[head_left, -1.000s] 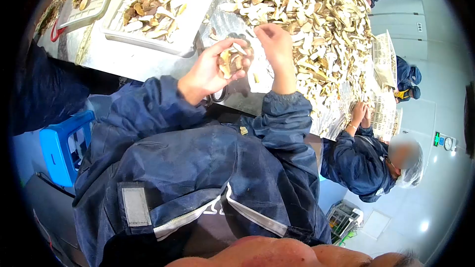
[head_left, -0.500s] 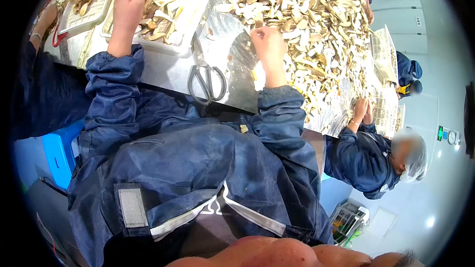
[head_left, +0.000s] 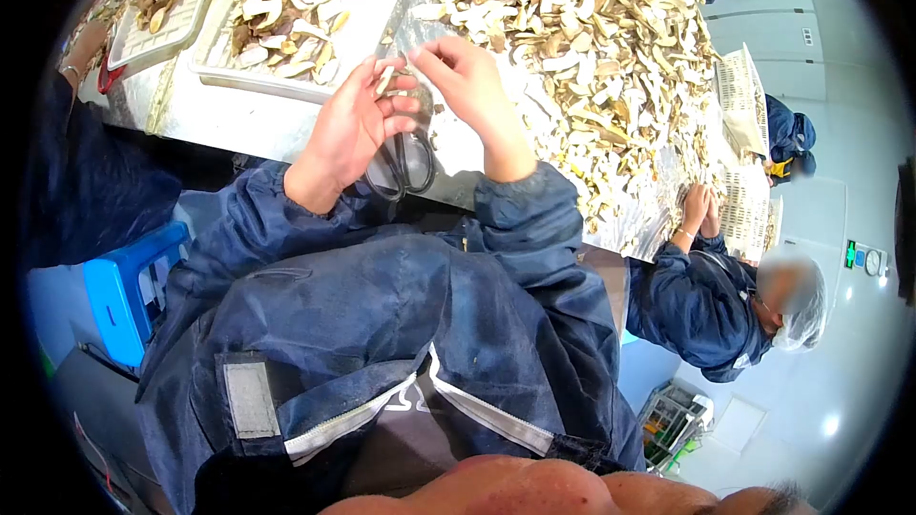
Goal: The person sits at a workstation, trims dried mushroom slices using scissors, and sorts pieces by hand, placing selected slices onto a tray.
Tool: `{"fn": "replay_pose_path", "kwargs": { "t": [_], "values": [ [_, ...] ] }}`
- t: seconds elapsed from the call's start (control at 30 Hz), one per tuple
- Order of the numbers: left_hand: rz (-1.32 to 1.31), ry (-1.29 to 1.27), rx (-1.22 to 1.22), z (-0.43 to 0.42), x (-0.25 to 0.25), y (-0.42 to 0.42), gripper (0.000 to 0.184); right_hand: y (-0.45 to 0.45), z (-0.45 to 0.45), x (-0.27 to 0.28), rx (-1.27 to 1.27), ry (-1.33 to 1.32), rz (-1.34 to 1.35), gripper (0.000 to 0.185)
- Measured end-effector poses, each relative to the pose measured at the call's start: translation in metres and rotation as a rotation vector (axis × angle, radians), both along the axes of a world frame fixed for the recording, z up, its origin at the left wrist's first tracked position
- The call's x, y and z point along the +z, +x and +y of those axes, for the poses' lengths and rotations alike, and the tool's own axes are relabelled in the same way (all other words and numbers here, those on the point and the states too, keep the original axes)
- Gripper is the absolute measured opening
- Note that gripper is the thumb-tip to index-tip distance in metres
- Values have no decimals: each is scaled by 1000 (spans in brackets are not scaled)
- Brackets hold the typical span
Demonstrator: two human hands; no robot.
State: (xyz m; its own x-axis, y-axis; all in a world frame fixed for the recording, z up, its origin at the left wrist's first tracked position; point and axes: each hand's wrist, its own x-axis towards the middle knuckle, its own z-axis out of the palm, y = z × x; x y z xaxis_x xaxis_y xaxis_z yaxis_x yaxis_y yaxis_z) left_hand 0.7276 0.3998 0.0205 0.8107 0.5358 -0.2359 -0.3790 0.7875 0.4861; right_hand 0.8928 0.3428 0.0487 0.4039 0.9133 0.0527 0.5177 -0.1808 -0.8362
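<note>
My left hand (head_left: 351, 129) is turned palm up over the table edge, with a small pale mushroom slice (head_left: 385, 80) held between its thumb and fingers. Close beside it, my right hand (head_left: 469, 86) has thumb and forefinger pinched together; whatever is in the pinch is too small to make out. Black-handled scissors (head_left: 426, 164) lie at the table's edge, partly hidden behind my left hand. Beyond my left hand is a white tray (head_left: 374, 14) holding mushroom slices (head_left: 286, 24). A large heap of mushroom slices (head_left: 611, 67) spreads past my right hand.
Another tray (head_left: 181, 14) with slices stands at the left, near a co-worker's hand (head_left: 88, 43). A co-worker (head_left: 701, 300) on the right works by upright slatted baskets (head_left: 744, 200). A blue stool (head_left: 119, 300) is below on the left.
My left hand has come away from over the tray toward my right hand and now holds a slice. My right hand has moved left from the heap's edge, meeting the left above the scissors.
</note>
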Motion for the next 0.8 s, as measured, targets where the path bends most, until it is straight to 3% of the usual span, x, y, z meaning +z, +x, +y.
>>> {"fn": "replay_pose_path", "kwargs": {
  "t": [0.07, 0.13, 0.27, 0.4, 0.53, 0.6, 0.8],
  "values": [
    [4, -21, 38, 0, -18, -1, 27, -1, 11, -25, -8, 112, -375, 17],
    [63, 144, 23, -8, -18, -3, 25, -5, 18, -43, 73, 248, -623, 20],
    [239, 244, 18, -18, -17, -1, 17, 2, 0, -54, 101, 130, -671, 16],
    [258, 439, 106, -17, -31, 16, 14, 29, -18, -30, -158, -51, -954, 13],
    [223, 679, 149, -23, -45, 36, 11, 44, 24, -28, -100, 74, -868, 18],
    [230, 815, 157, -28, -47, 34, 11, 44, 53, -38, -91, 124, -996, 19],
    [240, 749, 138, -25, -38, 29, 11, 39, 65, -51, 11, 103, -1099, 10]
  ]
}}
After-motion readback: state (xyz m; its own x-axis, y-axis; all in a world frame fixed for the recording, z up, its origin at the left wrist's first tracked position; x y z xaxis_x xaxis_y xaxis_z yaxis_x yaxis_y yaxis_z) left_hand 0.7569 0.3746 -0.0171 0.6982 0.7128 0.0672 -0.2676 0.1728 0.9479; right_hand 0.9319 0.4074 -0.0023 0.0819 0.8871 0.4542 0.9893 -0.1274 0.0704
